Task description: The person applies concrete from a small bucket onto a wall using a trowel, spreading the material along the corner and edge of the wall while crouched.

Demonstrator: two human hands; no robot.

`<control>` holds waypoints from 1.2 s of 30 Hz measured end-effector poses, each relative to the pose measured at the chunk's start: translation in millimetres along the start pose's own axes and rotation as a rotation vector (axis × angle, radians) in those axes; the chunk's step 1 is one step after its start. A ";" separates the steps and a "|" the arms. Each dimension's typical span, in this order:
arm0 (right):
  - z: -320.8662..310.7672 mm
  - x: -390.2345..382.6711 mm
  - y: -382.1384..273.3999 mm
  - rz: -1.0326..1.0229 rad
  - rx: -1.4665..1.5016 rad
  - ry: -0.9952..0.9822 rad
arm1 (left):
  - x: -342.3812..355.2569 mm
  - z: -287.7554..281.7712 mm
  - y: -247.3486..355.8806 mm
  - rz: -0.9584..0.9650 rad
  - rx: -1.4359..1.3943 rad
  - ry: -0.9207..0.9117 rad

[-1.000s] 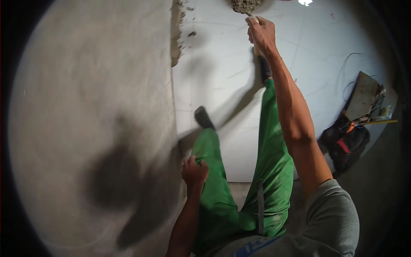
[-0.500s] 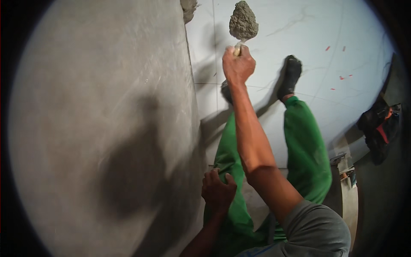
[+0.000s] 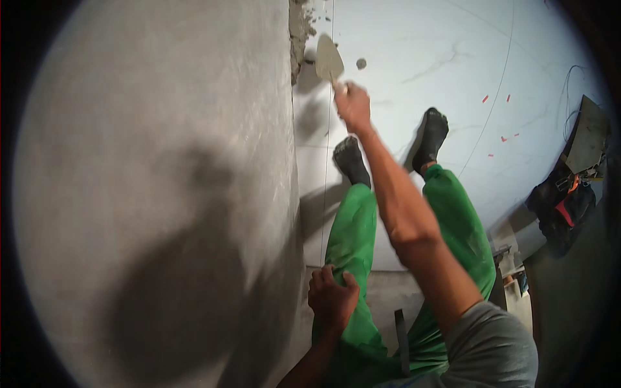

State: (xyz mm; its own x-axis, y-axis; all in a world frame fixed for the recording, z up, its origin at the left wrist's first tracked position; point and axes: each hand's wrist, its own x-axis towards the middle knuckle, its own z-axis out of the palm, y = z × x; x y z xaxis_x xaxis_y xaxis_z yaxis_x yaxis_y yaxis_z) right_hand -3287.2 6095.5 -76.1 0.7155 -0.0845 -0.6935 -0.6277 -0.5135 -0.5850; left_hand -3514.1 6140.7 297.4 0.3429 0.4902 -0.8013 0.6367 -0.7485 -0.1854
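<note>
My right hand (image 3: 354, 107) is closed round the handle of a trowel (image 3: 328, 59), held out ahead close to the wall's foot. The trowel's blade shows a thin grey smear and no heap. Rough wet mortar (image 3: 299, 35) lies along the joint between the wall and the white floor, just beyond and left of the blade. A small round blob of mortar (image 3: 361, 63) sits on the floor right of the blade. My left hand (image 3: 333, 299) rests on my left leg in green trousers (image 3: 349, 226), its thumb apart from the bent fingers, holding nothing.
A grey plastered wall (image 3: 162, 116) rises along the left side, with my shadow on it. White marbled tiles (image 3: 414, 71) carry several small red bits. My feet in dark socks (image 3: 430, 136) stand on them. A dark bag with orange and red parts (image 3: 563, 207) lies at the right.
The heap of mortar has left the trowel, and mortar now shows along the wall's foot. My right hand has moved slightly left and down. My left hand stays on the leg.
</note>
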 end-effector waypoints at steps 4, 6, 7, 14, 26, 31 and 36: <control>6.0 44.3 -50.5 0.418 0.856 -0.471 | -11.6 -4.7 -10.5 -0.011 0.025 0.024; 21.5 53.0 -49.4 0.430 0.890 -0.519 | -7.1 -8.8 -3.3 0.006 0.029 0.015; 36.0 50.0 -53.8 0.434 0.915 -0.589 | -7.3 -10.4 -0.5 0.005 0.021 0.015; 43.3 -26.7 -56.4 0.474 1.007 -0.534 | -15.3 -20.6 -6.2 -0.052 0.040 0.025; -3.6 -47.5 25.6 0.474 0.775 -0.199 | 0.1 -22.4 -1.2 -0.045 -0.004 -0.008; -24.0 -19.7 54.4 0.472 0.670 -0.268 | -2.2 -19.4 -0.1 -0.068 0.027 -0.019; 11.7 -8.3 13.0 0.448 0.764 -0.380 | -0.1 -20.3 -1.3 -0.077 0.023 -0.017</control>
State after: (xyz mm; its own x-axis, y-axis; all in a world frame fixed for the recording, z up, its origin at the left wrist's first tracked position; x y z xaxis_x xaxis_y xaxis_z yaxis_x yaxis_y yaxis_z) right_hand -3304.9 6099.5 -82.8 0.2984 0.2135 -0.9303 -0.9446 0.2055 -0.2559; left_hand -3500.9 6150.7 309.2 0.2821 0.5392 -0.7936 0.6449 -0.7190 -0.2592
